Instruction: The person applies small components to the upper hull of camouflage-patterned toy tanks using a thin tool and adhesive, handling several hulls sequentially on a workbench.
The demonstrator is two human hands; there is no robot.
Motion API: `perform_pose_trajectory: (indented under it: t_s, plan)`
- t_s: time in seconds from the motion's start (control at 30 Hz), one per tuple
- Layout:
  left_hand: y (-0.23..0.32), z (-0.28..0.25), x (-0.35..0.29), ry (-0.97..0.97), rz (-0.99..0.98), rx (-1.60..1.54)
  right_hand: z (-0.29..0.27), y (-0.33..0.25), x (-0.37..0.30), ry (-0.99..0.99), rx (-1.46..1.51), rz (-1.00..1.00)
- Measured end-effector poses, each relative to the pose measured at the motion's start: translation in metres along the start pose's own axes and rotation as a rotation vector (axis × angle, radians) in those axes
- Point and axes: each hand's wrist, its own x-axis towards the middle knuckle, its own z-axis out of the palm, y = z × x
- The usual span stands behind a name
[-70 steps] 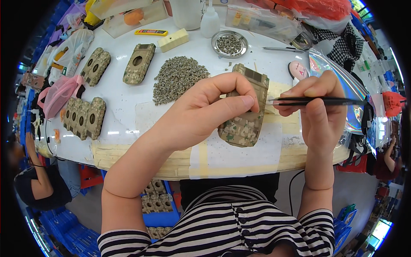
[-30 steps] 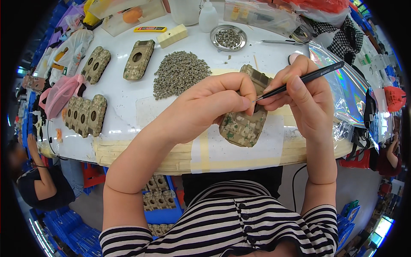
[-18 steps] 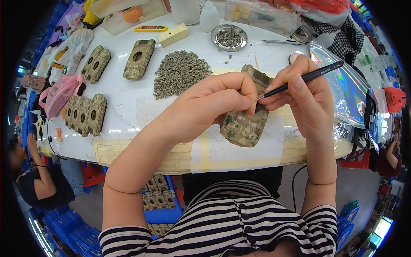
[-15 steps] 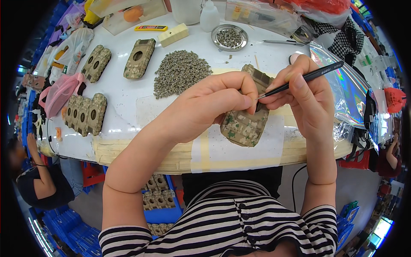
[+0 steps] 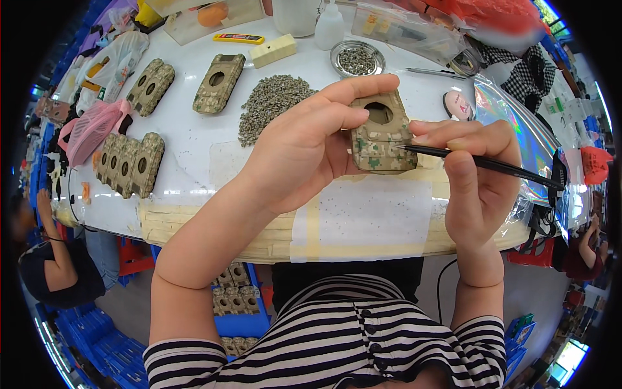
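Observation:
A camouflage-painted toy tank hull (image 5: 382,139) with a round hole in its top is tilted up over the table's front part. My left hand (image 5: 295,139) grips it by its left side, thumb and forefinger reaching over the top. Between the fingers of my right hand (image 5: 476,165) is a pair of black tweezers (image 5: 502,167). Their fine tip points left and meets or nearly meets the hull's sloped end below the hole. Whether a small part sits in the tip is too small to tell. A white paper sheet (image 5: 369,220) lies beneath, dotted with tiny specks.
Left of my hands is a heap of small grey-brown parts (image 5: 269,107); more fill a round metal dish (image 5: 357,59). Other camouflage hulls (image 5: 219,84) stand at the left. A cream block (image 5: 273,50), a yellow-cased knife (image 5: 238,39) and a white bottle (image 5: 329,29) are farther back.
My left fingers have parted from the tweezers' tip and now hold the hull, which is raised and turned. The tweezers have swung, their handle end lower, with the tip at the hull's sloped end.

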Motion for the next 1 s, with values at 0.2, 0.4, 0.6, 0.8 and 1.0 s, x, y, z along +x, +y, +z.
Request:
perform_pose_trajectory:
  t_s: [0.2,0.4,0.6,0.8,1.0]
  plan:
    - [-0.005,-0.002,0.002,-0.034,0.021,-0.064,-0.001,0.009,0.004,-0.031,-0.020,-0.075]
    - [-0.006,0.000,0.002,-0.050,0.013,-0.079,-0.002,0.008,0.006,-0.001,-0.032,-0.062]
    - [-0.004,0.000,0.002,-0.069,0.000,-0.046,-0.002,0.008,0.005,0.052,0.029,-0.064]
    - [-0.002,0.005,0.004,-0.084,-0.013,-0.057,-0.010,0.009,0.005,0.082,-0.009,-0.110]
    - [-0.001,0.004,0.002,-0.103,-0.022,0.091,-0.013,0.006,0.002,0.103,0.011,-0.110]
